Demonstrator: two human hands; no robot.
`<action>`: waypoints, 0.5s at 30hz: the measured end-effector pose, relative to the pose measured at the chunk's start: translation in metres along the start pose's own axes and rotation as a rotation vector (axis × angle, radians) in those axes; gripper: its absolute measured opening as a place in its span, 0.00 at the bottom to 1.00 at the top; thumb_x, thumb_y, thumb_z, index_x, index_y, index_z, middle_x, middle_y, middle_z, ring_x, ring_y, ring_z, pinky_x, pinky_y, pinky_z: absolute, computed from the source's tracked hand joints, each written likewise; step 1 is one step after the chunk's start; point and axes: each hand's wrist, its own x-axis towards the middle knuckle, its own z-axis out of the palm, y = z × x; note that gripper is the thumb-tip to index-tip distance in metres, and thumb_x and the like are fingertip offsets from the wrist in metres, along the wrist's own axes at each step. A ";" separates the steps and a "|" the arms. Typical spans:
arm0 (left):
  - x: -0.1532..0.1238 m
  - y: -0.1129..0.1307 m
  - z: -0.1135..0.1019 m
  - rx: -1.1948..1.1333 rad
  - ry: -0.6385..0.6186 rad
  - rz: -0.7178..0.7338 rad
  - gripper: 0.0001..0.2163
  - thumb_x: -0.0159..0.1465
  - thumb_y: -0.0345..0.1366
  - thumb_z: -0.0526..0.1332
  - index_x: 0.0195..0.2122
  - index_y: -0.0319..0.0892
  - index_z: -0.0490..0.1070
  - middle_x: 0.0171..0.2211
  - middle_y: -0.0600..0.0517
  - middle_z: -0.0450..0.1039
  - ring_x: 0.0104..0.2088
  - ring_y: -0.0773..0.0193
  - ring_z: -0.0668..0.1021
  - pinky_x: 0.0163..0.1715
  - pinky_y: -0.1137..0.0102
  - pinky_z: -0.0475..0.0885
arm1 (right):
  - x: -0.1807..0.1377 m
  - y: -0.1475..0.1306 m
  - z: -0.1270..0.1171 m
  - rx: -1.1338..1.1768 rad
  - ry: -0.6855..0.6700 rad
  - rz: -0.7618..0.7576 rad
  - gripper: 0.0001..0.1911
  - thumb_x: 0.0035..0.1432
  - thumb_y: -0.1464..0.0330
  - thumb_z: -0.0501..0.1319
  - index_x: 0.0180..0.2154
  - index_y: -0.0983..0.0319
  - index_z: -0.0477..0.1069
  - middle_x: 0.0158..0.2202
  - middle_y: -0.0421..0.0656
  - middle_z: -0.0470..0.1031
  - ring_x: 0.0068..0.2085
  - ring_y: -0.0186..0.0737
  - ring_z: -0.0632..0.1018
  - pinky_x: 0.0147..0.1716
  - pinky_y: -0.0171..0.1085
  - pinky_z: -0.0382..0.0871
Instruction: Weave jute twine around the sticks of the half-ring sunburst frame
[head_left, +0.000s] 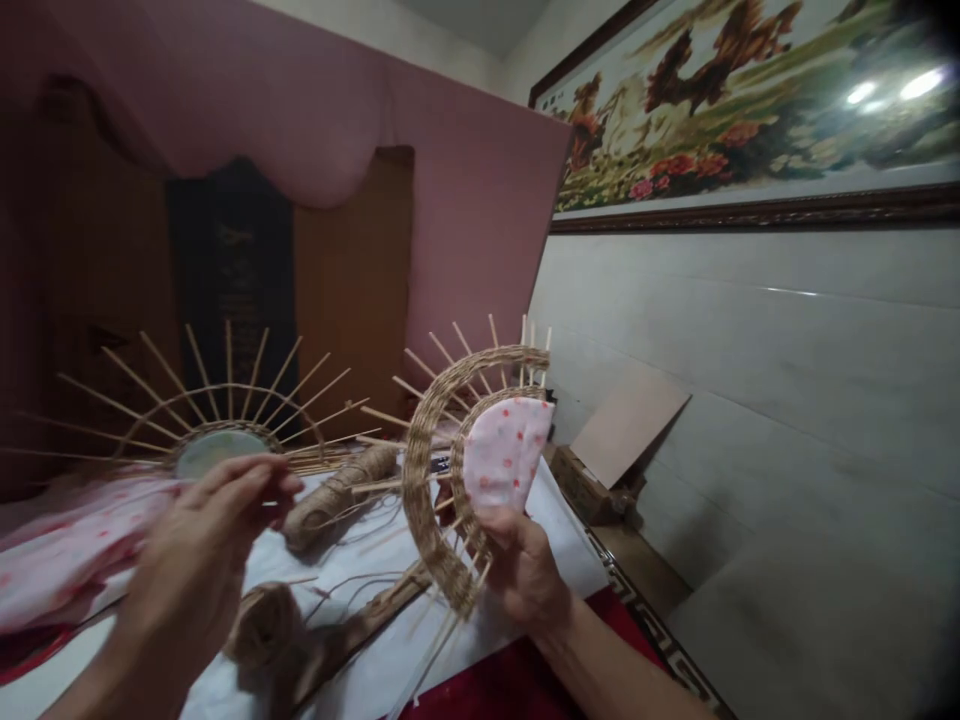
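Between the thumb and fingers of my right hand (525,570) I grip the lower part of a woven half-round piece (421,470), its flat side to the right and its thin sticks fanning out above and to the left of my grasp. Just above that thumb, a pale cloth (502,455) with red-orange dots covers its middle. Well apart from it, my left hand (210,532) hangs raised, fingers bent and drawn together; whether they pinch something thin, I cannot tell.

Beyond my left fingers stands a second fan of sticks (229,365) with a pale round centre (217,452). Just right of those fingertips lies a roll of twine (341,492); below them, nearer me, sits a ball of twine (264,622). A white sheet (559,525) spreads below both hands. To the left of my left fingers, dotted fabric (86,545) lies heaped. Red cloth (502,675) shows below my right fingers, and beyond them to the right a flat panel (630,420) rests tilted on a box (581,485).
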 end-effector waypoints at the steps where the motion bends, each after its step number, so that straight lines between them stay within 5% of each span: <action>1: 0.003 0.002 0.003 -0.007 -0.040 -0.018 0.03 0.57 0.29 0.60 0.32 0.41 0.72 0.26 0.56 0.75 0.28 0.70 0.74 0.28 0.78 0.68 | -0.003 0.001 0.000 -0.020 -0.071 0.058 0.19 0.41 0.67 0.58 0.37 0.66 0.76 0.34 0.45 0.79 0.36 0.44 0.78 0.40 0.41 0.71; 8: 0.008 -0.010 0.031 -0.153 -0.625 -0.189 0.12 0.50 0.29 0.66 0.37 0.39 0.76 0.36 0.47 0.78 0.35 0.61 0.78 0.38 0.69 0.69 | -0.013 0.018 -0.006 -0.055 -0.304 0.356 0.16 0.42 0.65 0.56 0.31 0.66 0.76 0.28 0.47 0.77 0.38 0.47 0.78 0.39 0.43 0.70; 15: -0.008 -0.005 0.043 -0.165 -0.616 -0.243 0.14 0.54 0.39 0.63 0.42 0.45 0.75 0.33 0.48 0.79 0.37 0.52 0.78 0.35 0.62 0.70 | -0.016 0.027 -0.004 0.005 -0.341 0.442 0.14 0.38 0.69 0.55 0.29 0.66 0.75 0.21 0.44 0.74 0.34 0.44 0.78 0.40 0.43 0.69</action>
